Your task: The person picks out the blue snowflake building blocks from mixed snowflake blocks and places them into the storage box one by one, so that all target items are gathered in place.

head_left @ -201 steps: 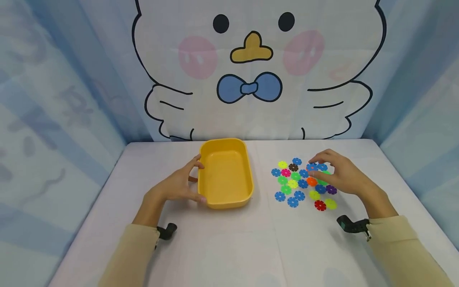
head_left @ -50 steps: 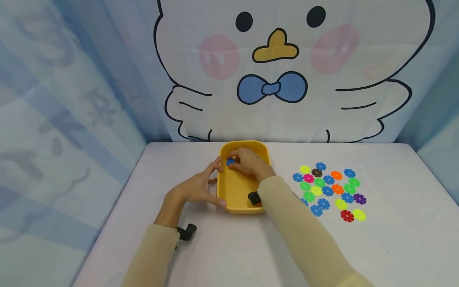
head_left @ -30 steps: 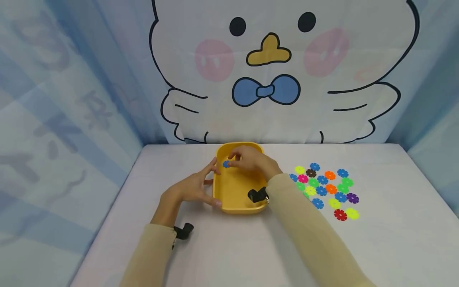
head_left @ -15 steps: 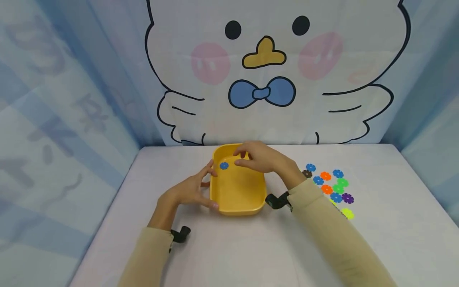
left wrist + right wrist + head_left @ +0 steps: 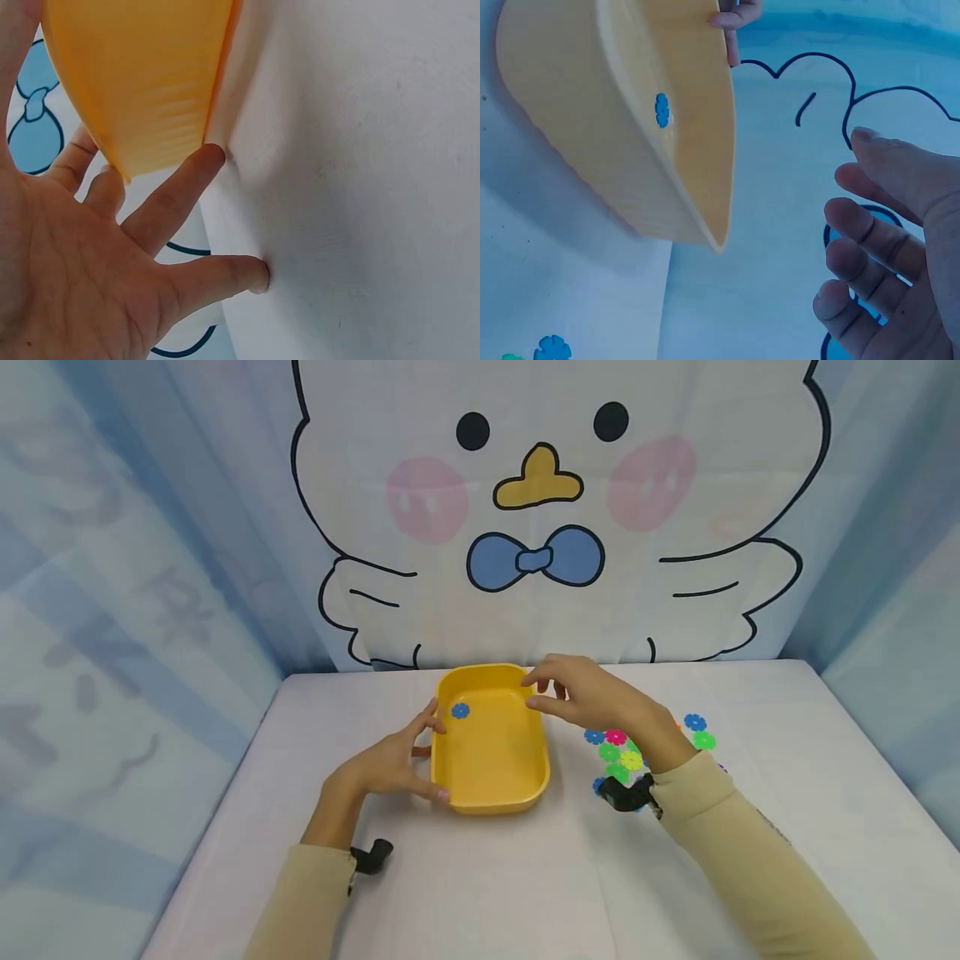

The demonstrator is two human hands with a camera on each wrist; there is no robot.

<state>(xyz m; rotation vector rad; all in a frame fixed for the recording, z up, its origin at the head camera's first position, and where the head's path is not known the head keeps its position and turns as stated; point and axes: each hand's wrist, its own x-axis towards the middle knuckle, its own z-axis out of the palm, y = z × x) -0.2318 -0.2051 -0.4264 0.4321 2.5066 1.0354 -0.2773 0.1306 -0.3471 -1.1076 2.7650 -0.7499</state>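
Observation:
A yellow plastic tray (image 5: 495,760) stands near the back of the table. My left hand (image 5: 390,764) rests along its left side in the head view, fingers spread, thumb at the near corner. In the left wrist view, the fingertips (image 5: 214,154) touch the tray wall. One blue snowflake building disc (image 5: 461,711) lies inside the tray, toward its far left. My right hand (image 5: 592,693) hovers over the tray's right rim, thumb and fingers apart with nothing between them. In the right wrist view its fingers (image 5: 855,259) are loosely bent, away from the disc.
Right of the tray, several more snowflake discs lie scattered on the white table (image 5: 517,877), among them a green one (image 5: 704,741) and a pink one (image 5: 616,737). The right forearm hides part of this group. A cartoon-printed curtain (image 5: 532,618) hangs behind the table.
The right hand carried a blue disc from the scattered group into the tray, let it go, and has drawn back rightward to the rim. The left hand has stayed at the tray.

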